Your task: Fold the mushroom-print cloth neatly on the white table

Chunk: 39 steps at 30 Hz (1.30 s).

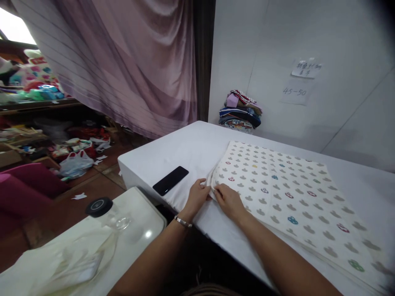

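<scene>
A white cloth (pixel 271 193) printed with grey and coloured shapes lies folded in layers over the right part of the white table (pixel 173 144). Both of my hands meet at its near left corner. My left hand (pixel 198 196) is closed on the layered edge there, a bracelet at its wrist. Close beside it, my right hand (pixel 228 200) pinches the same corner from the right, its fingertips partly hidden in the folds. A black phone (pixel 171 180) lies flat on the table, left of my left hand.
A folded clothes pile (pixel 240 112) stands at the table's back by the wall. Lower left, a white side table (pixel 138 213) bears a black-lidded clear container (pixel 99 206) and a plastic bag (pixel 74 263). A pink curtain (pixel 148 61) hangs behind; bags and boxes clutter the floor.
</scene>
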Motion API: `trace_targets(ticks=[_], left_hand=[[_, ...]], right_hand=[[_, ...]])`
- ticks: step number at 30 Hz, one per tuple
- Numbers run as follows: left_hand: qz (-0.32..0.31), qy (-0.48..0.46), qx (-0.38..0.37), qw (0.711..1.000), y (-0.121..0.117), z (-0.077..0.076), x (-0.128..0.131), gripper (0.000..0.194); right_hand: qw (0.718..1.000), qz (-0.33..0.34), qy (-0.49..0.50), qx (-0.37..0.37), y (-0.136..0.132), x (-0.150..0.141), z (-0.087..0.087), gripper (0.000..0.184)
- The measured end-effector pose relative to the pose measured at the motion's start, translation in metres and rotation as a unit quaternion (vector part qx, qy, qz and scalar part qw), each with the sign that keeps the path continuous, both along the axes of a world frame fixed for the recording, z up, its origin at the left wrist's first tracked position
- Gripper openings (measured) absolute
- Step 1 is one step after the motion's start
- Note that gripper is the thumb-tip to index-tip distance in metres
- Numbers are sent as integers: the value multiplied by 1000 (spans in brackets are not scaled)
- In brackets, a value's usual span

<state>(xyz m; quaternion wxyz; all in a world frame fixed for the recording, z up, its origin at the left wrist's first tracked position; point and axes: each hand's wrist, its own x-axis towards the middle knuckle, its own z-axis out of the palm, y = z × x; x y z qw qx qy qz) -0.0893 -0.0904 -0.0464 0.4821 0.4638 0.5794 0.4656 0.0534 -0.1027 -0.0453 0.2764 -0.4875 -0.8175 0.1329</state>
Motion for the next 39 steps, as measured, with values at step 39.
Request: trace_targets(ticks=[39], left_hand=[[-8, -82, -72, 994, 2, 10, -2, 32]], right_hand=[[998, 28, -60, 14, -7, -2, -1, 15]])
